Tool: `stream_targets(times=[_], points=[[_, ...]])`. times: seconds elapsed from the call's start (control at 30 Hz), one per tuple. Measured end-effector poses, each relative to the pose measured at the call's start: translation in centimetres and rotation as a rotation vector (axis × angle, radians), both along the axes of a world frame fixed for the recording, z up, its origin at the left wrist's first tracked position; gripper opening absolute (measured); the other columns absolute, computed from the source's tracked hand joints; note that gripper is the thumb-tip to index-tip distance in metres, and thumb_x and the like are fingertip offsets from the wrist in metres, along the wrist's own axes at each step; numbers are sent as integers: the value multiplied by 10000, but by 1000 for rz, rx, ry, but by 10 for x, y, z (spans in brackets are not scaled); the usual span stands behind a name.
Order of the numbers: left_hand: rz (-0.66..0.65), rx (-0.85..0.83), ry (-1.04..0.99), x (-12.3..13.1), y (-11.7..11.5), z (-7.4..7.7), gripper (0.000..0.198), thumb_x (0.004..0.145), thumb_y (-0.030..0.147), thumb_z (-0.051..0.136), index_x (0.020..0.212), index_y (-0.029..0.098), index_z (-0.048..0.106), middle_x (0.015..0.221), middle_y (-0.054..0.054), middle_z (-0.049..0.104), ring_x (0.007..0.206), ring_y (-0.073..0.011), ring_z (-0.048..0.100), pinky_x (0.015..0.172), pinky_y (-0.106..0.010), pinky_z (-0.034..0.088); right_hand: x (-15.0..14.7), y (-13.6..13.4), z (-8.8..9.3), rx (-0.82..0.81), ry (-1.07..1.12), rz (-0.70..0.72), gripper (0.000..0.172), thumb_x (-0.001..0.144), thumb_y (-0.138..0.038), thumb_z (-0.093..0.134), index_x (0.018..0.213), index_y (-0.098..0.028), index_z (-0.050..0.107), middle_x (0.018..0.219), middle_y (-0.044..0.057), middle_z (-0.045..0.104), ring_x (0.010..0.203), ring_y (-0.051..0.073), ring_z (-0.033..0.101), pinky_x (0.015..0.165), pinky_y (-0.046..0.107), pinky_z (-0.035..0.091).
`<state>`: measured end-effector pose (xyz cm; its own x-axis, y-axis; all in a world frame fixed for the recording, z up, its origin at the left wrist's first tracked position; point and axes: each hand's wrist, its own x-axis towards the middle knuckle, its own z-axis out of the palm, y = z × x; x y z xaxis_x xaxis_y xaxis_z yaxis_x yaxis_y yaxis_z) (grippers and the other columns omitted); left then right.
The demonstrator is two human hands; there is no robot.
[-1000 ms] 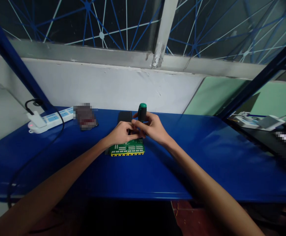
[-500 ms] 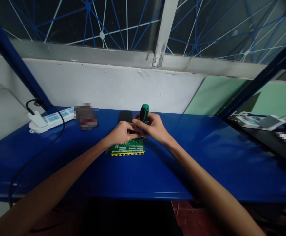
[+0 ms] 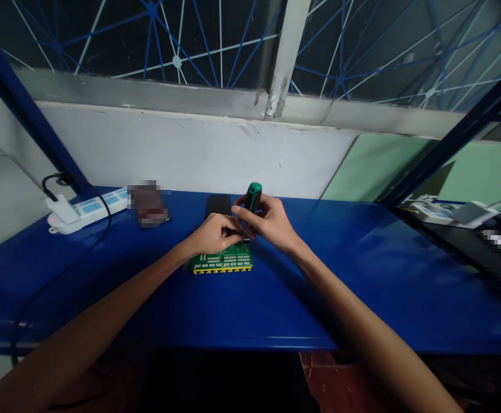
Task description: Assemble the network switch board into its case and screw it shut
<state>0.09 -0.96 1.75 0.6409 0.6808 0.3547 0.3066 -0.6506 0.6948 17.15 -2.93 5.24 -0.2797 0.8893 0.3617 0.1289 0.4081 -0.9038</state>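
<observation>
A green circuit board (image 3: 222,261) with a yellow strip along its near edge lies on the blue table. In my right hand (image 3: 271,221) is a screwdriver with a green and black handle (image 3: 254,197), held almost upright above the board's right side. Its shaft runs down between my fingers to the far right part of the board. My left hand (image 3: 213,234) rests over the board's far side, thumb and fingers pinched together near the screwdriver's tip. What lies between those fingers is hidden. Behind my left hand a flat black object (image 3: 218,204) lies on the table.
A white power strip (image 3: 90,211) with a plugged-in black cable (image 3: 106,223) lies at the left back, beside a blurred-out object (image 3: 149,203). Dark equipment and a grey box (image 3: 476,213) stand on the right. Blue frame posts rise at both sides; a wall closes off the back.
The screwdriver handle stands slightly more upright, its grip turned a little in my right hand. The whole view has shifted slightly; both hands stay at the board.
</observation>
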Motion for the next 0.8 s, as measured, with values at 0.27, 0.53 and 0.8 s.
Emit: stream_targets(times=[0.27,0.53,0.8], points=[[39,-10,-35,0,1,-1,147,784,256,682,805,140,769,775,-57,730,610,-110,572,558,-239,401,0,0,1,3,-13,-14,238,793,-390,708,832,-165,642,692,14,605,574,118,537,499,264,421],[60,15,-68,0,5,-7,143,758,276,732,794,141,761,730,-39,697,578,-99,531,549,-238,398,1,-1,1,11,-28,-7,248,810,-405,699,837,-164,647,719,21,620,577,114,543,513,267,434],[-29,24,-44,-1,4,-2,169,808,240,631,852,133,754,788,-56,700,553,-88,504,513,-231,372,1,0,0,-13,-20,8,280,810,-435,698,843,-164,631,679,4,599,488,97,509,451,265,415]])
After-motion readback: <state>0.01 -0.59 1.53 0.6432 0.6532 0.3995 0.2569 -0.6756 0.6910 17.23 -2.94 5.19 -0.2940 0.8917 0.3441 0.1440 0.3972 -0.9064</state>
